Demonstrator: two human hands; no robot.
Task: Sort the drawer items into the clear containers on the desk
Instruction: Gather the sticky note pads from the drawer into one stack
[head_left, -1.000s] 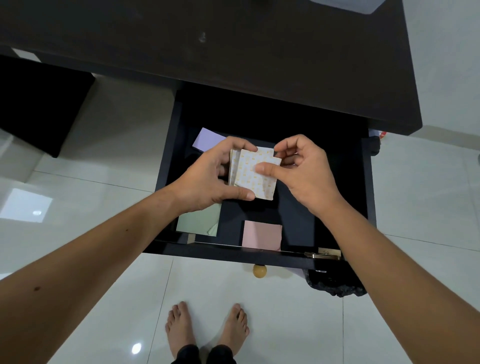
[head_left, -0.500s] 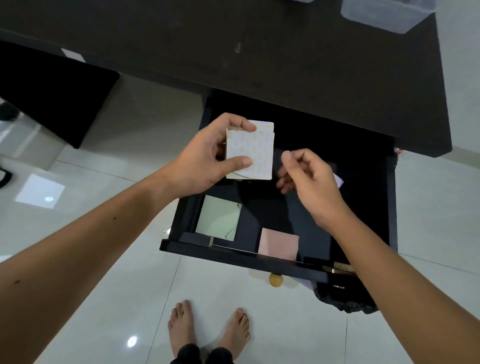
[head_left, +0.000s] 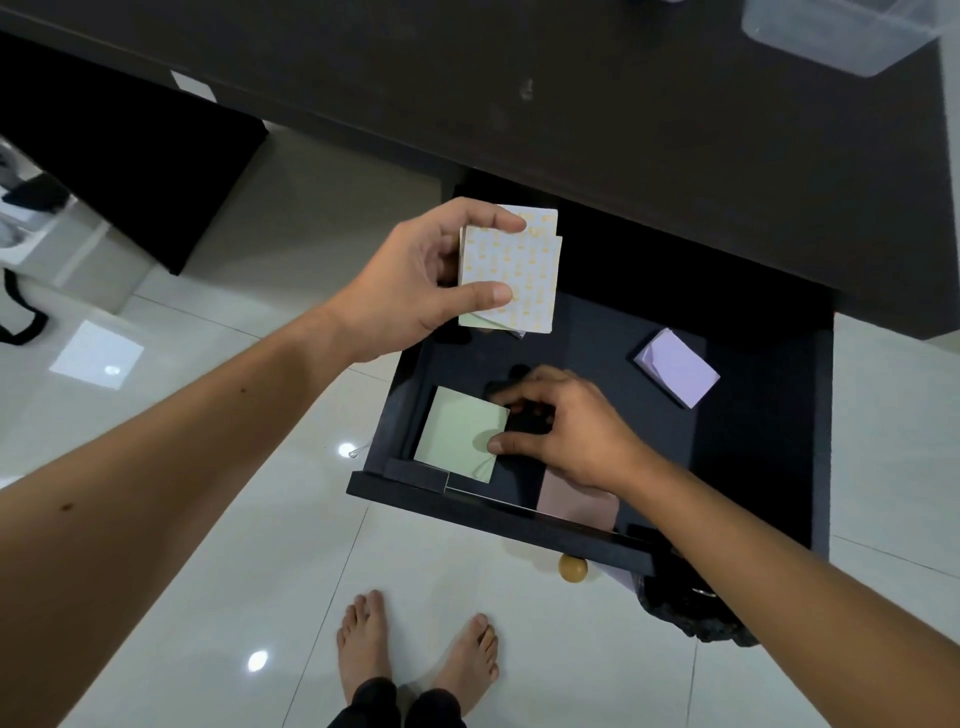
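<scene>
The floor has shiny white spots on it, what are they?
Head view: glare, lights reflecting off the glossy white floor tiles, one spot beside the open black drawer, another near the bare feet; the dark drawer interior stays dim.

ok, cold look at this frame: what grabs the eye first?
The left hand holds a stack of patterned sticky-note pads up above the open black drawer. Below it, the right hand reaches into the drawer, fingers at the edge of a green sticky-note pad near the front left corner. A lilac pad lies to the right, and a clear container sits at the desk's far right.
</scene>
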